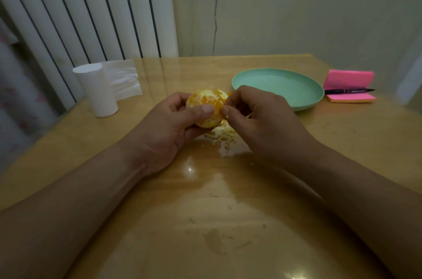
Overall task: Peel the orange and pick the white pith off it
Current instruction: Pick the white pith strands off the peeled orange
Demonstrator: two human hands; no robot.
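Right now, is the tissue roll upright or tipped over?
Upright: the tissue roll stands on end on the table, its top facing up, a loose sheet trailing beside it.

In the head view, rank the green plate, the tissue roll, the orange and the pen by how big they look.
1. green plate
2. tissue roll
3. orange, only partly visible
4. pen, long but far thinner

No legible text anywhere. Pink sticky-note pad (pixel 349 78), far right: faces show no writing. Black pen (pixel 348 90) lying across it: barrel marking, if any, too small to read. White tissue roll (pixel 98 93), far left: plain.
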